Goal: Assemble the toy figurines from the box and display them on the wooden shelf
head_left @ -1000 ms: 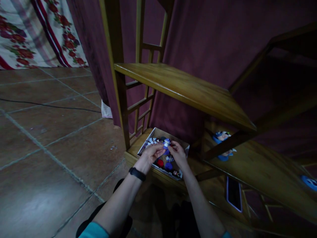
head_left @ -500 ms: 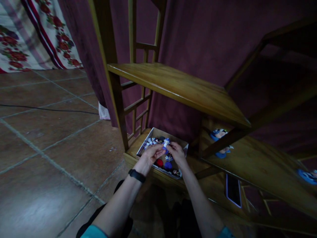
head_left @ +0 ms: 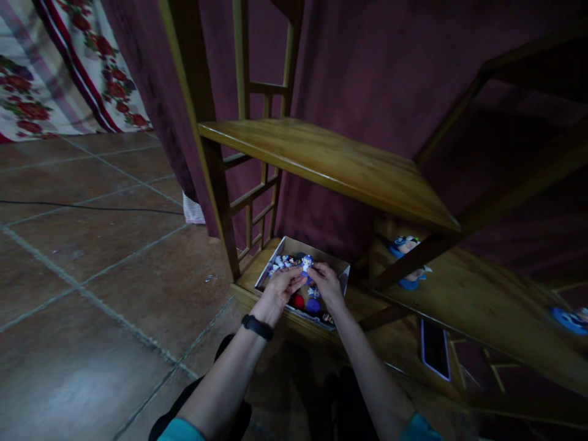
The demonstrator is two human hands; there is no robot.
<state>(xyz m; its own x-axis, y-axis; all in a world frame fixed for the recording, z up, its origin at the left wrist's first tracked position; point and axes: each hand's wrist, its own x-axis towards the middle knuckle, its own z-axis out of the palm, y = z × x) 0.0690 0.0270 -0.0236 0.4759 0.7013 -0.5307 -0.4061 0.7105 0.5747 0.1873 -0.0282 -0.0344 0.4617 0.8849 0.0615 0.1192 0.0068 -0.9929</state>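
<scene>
Between my two hands is a small blue-and-white figurine (head_left: 307,263), held upright over a shallow cardboard box (head_left: 344,269). My left hand (head_left: 285,283) grips it from the left, fingers closed around its lower part. From the other side my right hand (head_left: 325,280) pinches it with thumb and fingers. Inside the box lie several more small figurines, among them a white-and-blue group (head_left: 283,262) at the back left. A red round piece (head_left: 297,301) and a blue round piece (head_left: 313,305) lie near the box's front. My hands cover part of the contents.
The box stands on the low shelf of a wooden rack, beneath an upper shelf board (head_left: 321,153). Right of it, blue-based figurines (head_left: 407,245) stand behind a slanting post. A phone (head_left: 435,349) lies lower right. A cable (head_left: 92,207) crosses the tiled floor.
Both hands stay over the box with the figurine between them; the figurine has turned or shifted very slightly. The whole view has moved a little.
</scene>
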